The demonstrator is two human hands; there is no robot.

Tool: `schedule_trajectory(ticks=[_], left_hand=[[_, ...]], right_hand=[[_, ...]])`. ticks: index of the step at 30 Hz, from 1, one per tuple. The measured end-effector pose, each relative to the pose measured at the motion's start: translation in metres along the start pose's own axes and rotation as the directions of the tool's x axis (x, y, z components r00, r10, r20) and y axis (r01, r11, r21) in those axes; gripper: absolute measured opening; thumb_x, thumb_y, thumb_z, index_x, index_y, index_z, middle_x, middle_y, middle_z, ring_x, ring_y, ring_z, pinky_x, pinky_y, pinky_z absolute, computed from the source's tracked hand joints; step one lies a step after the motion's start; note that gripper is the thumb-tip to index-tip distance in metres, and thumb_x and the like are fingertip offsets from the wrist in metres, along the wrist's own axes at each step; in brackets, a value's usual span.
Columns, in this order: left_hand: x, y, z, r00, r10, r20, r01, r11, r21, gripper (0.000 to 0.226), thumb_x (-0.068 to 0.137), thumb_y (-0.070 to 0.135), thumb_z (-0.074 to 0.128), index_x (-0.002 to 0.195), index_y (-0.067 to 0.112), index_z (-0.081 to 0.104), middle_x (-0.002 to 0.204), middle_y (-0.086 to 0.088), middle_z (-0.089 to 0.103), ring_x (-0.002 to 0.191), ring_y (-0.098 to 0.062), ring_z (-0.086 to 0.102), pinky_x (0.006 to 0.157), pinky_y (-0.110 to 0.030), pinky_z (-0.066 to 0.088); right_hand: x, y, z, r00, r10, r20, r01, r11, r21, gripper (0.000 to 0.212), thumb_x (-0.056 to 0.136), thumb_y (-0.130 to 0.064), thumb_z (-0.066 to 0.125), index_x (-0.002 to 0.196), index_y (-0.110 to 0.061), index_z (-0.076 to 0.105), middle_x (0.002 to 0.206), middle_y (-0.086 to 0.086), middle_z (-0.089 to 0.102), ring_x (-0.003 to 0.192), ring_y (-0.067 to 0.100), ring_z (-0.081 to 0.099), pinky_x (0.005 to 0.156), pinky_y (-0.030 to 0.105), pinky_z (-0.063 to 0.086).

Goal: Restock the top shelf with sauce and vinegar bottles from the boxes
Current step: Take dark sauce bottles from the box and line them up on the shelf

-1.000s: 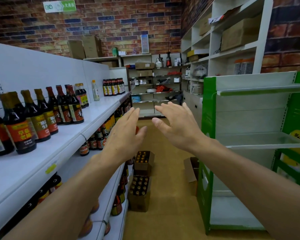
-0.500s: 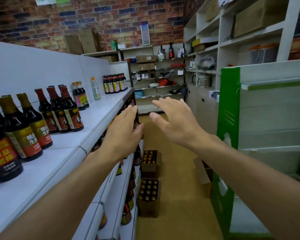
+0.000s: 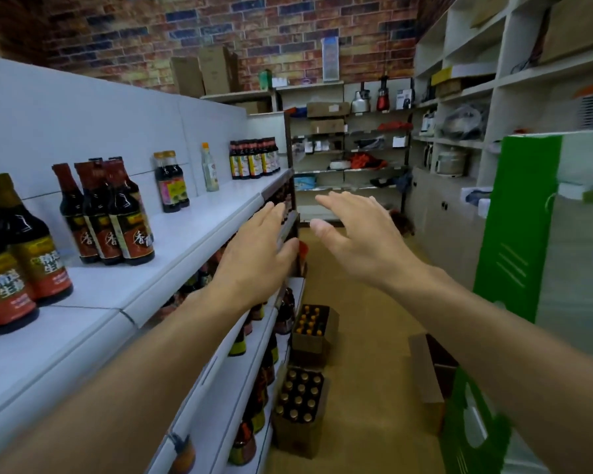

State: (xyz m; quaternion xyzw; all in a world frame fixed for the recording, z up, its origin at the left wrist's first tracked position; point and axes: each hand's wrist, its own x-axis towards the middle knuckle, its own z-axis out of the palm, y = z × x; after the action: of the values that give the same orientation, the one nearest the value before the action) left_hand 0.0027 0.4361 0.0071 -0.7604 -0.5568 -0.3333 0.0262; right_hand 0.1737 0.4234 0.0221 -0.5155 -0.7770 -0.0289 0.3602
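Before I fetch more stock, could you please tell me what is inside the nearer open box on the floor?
The nearer box holds upright bottles packed in rows; only their caps and necks show. Their labels and lower parts are hidden by the cardboard walls.

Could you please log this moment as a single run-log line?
left hand open, empty | right hand open, empty | both raised over aisle | boxes of bottles on floor, untouched | top shelf partly stocked
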Motion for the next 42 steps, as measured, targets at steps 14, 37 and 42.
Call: schedule_trajectory(ticks=[14, 37, 42], left_hand=[[0.097, -0.007, 0.081, 0.995, -0.097, -0.003, 0.097, 0.994, 0.045, 0.057, 0.099, 0.038, 0.047, 0.151, 0.021, 0.03, 0.154, -0.002, 0.037, 0.141, -0.019, 0.033, 0.115, -0.043, 0.032], [0.316, -0.124, 0.16, 0.991, -0.128, -0.034, 0.13, 0.989, 0.064, 0.057, 0.101, 0.031, 0.047, 0.152, 0.016, 0.027, 0.158, 0.0, 0.029, 0.145, -0.014, 0.025, 0.114, -0.023, 0.018], [0.343, -0.142, 0.181, 0.985, -0.165, -0.053, 0.169, 0.983, 0.078, 0.056, 0.101, 0.031, 0.047, 0.152, 0.017, 0.028, 0.158, 0.0, 0.031, 0.144, -0.013, 0.026, 0.112, -0.02, 0.019]], right_hand=[[0.091, 0.111, 0.048, 0.995, -0.061, 0.072, 0.053, 0.992, 0.113, 0.053, 0.101, -0.045, 0.042, 0.15, -0.026, 0.035, 0.157, -0.005, 0.032, 0.145, 0.012, 0.023, 0.116, 0.031, 0.018], [0.326, 0.207, 0.184, 0.991, -0.126, 0.05, 0.112, 0.969, 0.222, 0.05, 0.101, -0.041, 0.044, 0.147, -0.021, 0.041, 0.152, -0.004, 0.04, 0.142, 0.012, 0.033, 0.117, 0.035, 0.027], [0.361, 0.228, 0.215, 0.988, -0.154, 0.017, 0.142, 0.943, 0.302, 0.047, 0.102, -0.038, 0.045, 0.145, -0.019, 0.046, 0.147, -0.004, 0.048, 0.137, 0.012, 0.039, 0.112, 0.031, 0.033]])
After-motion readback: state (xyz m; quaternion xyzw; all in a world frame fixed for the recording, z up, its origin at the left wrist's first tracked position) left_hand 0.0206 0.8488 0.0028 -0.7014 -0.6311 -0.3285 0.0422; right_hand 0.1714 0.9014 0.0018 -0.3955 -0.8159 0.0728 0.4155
